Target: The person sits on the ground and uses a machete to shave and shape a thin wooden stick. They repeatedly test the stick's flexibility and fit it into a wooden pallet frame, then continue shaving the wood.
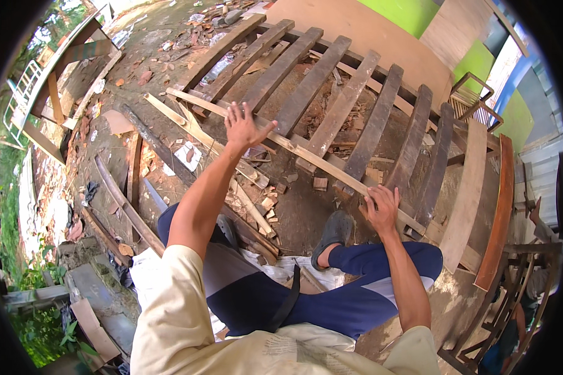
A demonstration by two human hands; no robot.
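Left hand (246,127) spread, grip released, on a long pale wooden strip (325,166) lying across the near ends of dark slats (313,84). Right hand (381,209) on the same strip, fingers bent; whether its grip is clenched cannot be told.

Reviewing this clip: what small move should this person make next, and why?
Perhaps close the left hand on the thin wooden strip: its fingers are spread there, while the right hand already has its fingers bent over the strip farther along, where it crosses the wooden slats.
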